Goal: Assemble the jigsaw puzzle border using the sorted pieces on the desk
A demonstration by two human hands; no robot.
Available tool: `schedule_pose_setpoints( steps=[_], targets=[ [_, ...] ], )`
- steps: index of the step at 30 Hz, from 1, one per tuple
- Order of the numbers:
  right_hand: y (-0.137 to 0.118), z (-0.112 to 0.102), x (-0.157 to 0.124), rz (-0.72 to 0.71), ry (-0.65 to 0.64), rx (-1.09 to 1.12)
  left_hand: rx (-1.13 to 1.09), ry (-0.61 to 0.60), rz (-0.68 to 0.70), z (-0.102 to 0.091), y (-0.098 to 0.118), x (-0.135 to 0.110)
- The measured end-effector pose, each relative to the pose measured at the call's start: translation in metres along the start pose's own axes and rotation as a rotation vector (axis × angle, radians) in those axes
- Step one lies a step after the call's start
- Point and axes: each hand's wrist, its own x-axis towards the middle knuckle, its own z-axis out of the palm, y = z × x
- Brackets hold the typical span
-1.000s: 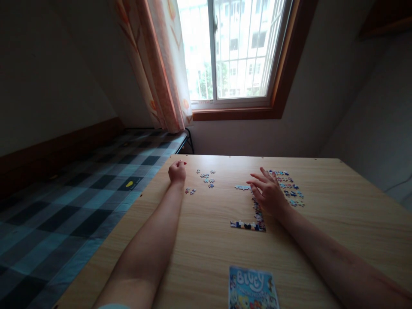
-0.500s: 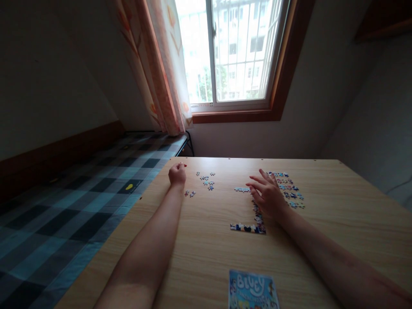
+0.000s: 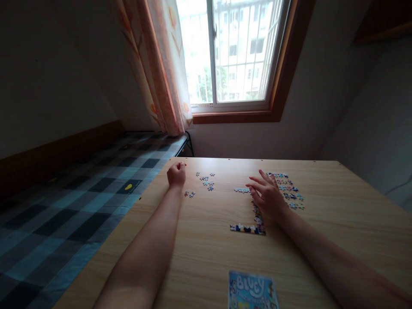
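"Where was the left hand (image 3: 177, 174)?"

"Near the table's (image 3: 206, 262) far left corner, its forearm stretched along the wood. The fingers were curled into a fist. A small red spot showed by the fingertips, but I couldn't tell what it was, or whether anything was gripped inside."

"And what lay close to it?"

"Loose pieces (image 3: 204, 178), scattered just to its right, with a pair (image 3: 192, 194) a little nearer the viewer."

"What about the right hand (image 3: 265, 193)?"

"Its fingers were spread open, palm down, over the upper part of the border (image 3: 258, 219). I couldn't tell whether the fingertips touched it. I saw nothing gripped there."

"How did that border look?"

"A bottom strip (image 3: 246, 229) met the right side at a corner. A pale top strip (image 3: 241, 190) ran leftward from the fingertips; the hand hid the place where it would have met the side."

"Anything beyond the hand?"

"Rows (image 3: 293, 196) of more pieces, just to its right, some partly covered by it."

"And nearest the viewer?"

"A blue picture (image 3: 252, 289) marked BLUEY, cut off by the lower edge of the view. Left of the table stood a bed (image 3: 96, 193) with a checked cover, and ahead was a bright window (image 3: 241, 51)."
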Motion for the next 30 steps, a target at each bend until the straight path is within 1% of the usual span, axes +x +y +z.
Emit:
schedule_pose_setpoints(
  steps=[2,5,7,10,12,14,19,23,26,30],
  targets=[
    [0.0,0.0,0.0,0.0,0.005,0.0,0.089,-0.062,0.152,-0.004,0.011,-0.003],
    [0.0,0.001,0.0,-0.016,0.005,-0.001,0.284,-0.274,0.405,-0.006,0.03,-0.009],
    [0.0,0.001,0.0,-0.029,0.006,0.0,0.361,-0.421,0.496,-0.006,0.043,-0.013],
    [0.0,0.0,0.0,-0.029,0.005,0.004,0.413,-0.617,0.568,-0.004,0.057,-0.018],
    [0.0,-0.001,0.0,-0.029,0.0,0.007,0.45,-0.731,0.565,-0.003,0.062,-0.021],
    [0.0,-0.002,0.0,-0.034,-0.007,0.009,0.48,-0.803,0.525,-0.003,0.064,-0.023],
    [-0.003,-0.003,0.001,-0.039,-0.019,0.01,0.465,-0.875,0.396,-0.003,0.065,-0.024],
    [-0.004,-0.003,0.001,-0.041,-0.026,0.011,0.65,-0.995,0.405,-0.005,0.063,-0.019],
    [-0.003,-0.003,0.001,-0.039,-0.032,0.009,0.763,-1.084,0.377,-0.008,0.062,-0.014],
    [-0.004,-0.003,0.001,-0.035,-0.032,-0.001,0.851,-1.195,0.34,-0.012,0.072,-0.015]
  ],
)
